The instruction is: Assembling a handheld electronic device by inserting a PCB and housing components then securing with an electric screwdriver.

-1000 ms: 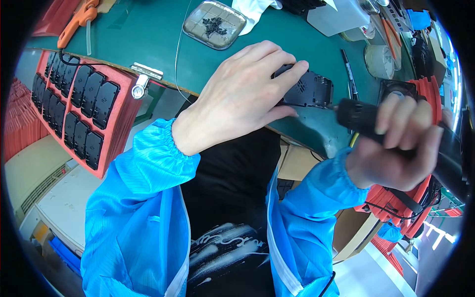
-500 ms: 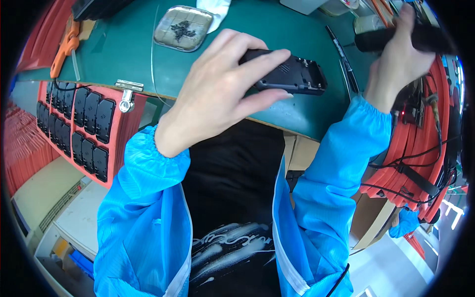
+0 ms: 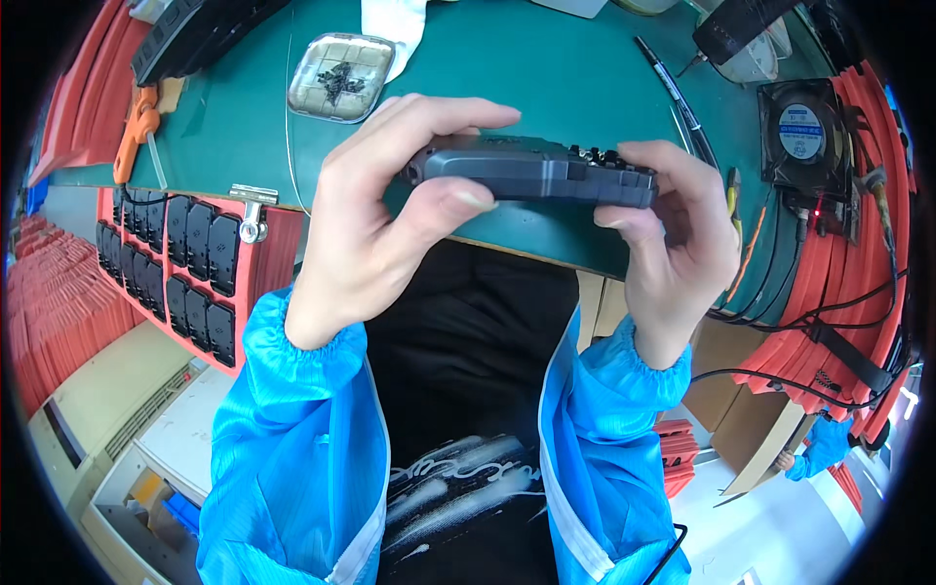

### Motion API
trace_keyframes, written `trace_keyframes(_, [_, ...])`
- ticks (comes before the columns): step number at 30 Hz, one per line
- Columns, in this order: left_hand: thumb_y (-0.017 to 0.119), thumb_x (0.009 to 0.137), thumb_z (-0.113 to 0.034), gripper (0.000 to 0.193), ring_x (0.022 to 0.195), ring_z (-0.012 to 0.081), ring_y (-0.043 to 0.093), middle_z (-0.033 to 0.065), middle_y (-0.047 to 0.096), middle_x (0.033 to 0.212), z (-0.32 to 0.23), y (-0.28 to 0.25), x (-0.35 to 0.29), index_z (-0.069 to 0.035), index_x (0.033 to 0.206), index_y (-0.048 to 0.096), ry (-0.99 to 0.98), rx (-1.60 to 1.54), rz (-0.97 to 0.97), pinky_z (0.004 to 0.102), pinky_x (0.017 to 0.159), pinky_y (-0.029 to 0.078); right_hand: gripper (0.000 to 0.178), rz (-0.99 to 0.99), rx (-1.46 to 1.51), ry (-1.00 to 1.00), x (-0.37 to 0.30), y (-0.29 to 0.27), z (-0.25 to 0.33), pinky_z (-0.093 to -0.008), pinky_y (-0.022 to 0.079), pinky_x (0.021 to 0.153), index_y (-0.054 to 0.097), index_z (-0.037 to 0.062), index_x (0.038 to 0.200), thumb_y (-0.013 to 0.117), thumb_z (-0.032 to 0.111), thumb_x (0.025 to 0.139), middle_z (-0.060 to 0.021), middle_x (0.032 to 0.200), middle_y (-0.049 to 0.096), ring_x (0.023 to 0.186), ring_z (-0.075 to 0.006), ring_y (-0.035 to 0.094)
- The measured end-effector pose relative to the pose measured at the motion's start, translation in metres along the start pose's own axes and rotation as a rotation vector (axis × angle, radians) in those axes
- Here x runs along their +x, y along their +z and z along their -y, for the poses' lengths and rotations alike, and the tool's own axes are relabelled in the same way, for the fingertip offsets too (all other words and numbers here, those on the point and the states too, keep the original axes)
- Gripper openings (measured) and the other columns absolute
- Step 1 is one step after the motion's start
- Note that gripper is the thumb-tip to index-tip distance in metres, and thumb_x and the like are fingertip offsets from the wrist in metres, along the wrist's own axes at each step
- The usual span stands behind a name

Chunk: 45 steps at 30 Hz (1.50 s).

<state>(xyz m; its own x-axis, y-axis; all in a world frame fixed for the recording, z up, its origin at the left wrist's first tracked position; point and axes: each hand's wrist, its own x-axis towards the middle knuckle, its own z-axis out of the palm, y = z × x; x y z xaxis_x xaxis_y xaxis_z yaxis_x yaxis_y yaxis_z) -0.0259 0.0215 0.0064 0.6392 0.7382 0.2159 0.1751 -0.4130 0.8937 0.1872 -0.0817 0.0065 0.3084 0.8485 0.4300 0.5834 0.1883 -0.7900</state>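
Note:
A black plastic device housing is raised above the front of the green table, turned so that its long edge faces me. My left hand is closed around its left part, thumb on the near side and fingers over the far side. At the opposite end, my right hand pinches the housing between thumb and forefinger. Small raised parts show along the top near the right fingers. Beyond my left hand lies a shallow metallic dish with a pile of tiny dark screw-like pieces. A black electric screwdriver is at the upper right.
An orange glue gun lies at the left. Below it, a red foam tray holds several black housings, near a metal clip on the table edge. Pens, a square fan and loose cables are at right.
My right hand has left the dark tool at the upper right and come to the housing's right end. The housing has been tipped from showing its face to edge-on.

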Motion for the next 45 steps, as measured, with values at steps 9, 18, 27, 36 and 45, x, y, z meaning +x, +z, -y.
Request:
trace_keyframes(9, [0.063,0.106,-0.031,0.045,0.096,0.0174,0.069,0.0107,0.071,0.102,-0.011,0.001,-0.005,0.006,0.130,0.064,-0.307,-0.551,-0.274,0.0308,0.088,0.055,0.037,-0.034,0.024,-0.050,-0.012,-0.005,-0.009,-0.0271,0.052,0.061,0.073,0.0019,0.106,0.089,0.004,0.072,-0.0092,0.093,0.074,0.075,-0.0156,0.068])
trace_keyframes(18, [0.066,0.100,-0.007,0.034,0.107,0.0237,0.072,0.0196,0.073,0.116,-0.016,0.005,-0.003,0.009,0.129,0.061,-0.229,-0.392,-0.166,0.0344,0.097,0.057,0.039,-0.411,0.391,0.082,-0.020,0.009,-0.003,-0.0308,0.058,0.075,0.071,-0.0028,0.108,0.087,-0.004,0.072,-0.0149,0.094,0.074,0.085,-0.0243,0.073])
trace_keyframes(27, [0.070,0.099,-0.017,0.037,0.115,0.0380,0.070,0.0296,0.069,0.124,-0.008,0.010,-0.003,0.005,0.128,0.059,0.022,-0.411,-0.150,0.0465,0.100,0.057,0.040,-0.010,0.101,-0.154,-0.023,-0.015,-0.015,-0.0388,0.062,0.087,0.062,-0.0081,0.120,0.074,-0.014,0.082,-0.0251,0.109,0.071,0.104,-0.0345,0.072])
trace_keyframes(36, [0.067,0.102,-0.030,0.050,0.119,0.0414,0.068,0.0311,0.064,0.133,-0.005,0.016,-0.003,0.003,0.137,0.053,0.065,-0.434,-0.198,0.0470,0.101,0.056,0.039,-0.051,0.098,-0.252,-0.023,-0.006,-0.009,-0.0386,0.060,0.079,0.068,-0.0055,0.113,0.076,-0.016,0.076,-0.0213,0.105,0.071,0.097,-0.0321,0.071])
trace_keyframes(45, [0.047,0.111,-0.037,0.055,0.111,0.0391,0.070,0.0324,0.060,0.136,-0.033,0.041,-0.013,-0.001,0.150,0.036,-0.304,-0.894,-0.340,0.0440,0.096,0.059,0.042,-0.059,-0.001,-0.369,-0.035,0.052,0.026,-0.0354,0.053,0.069,0.078,0.0057,0.101,0.091,-0.006,0.063,-0.0061,0.084,0.063,0.078,-0.0256,0.064])
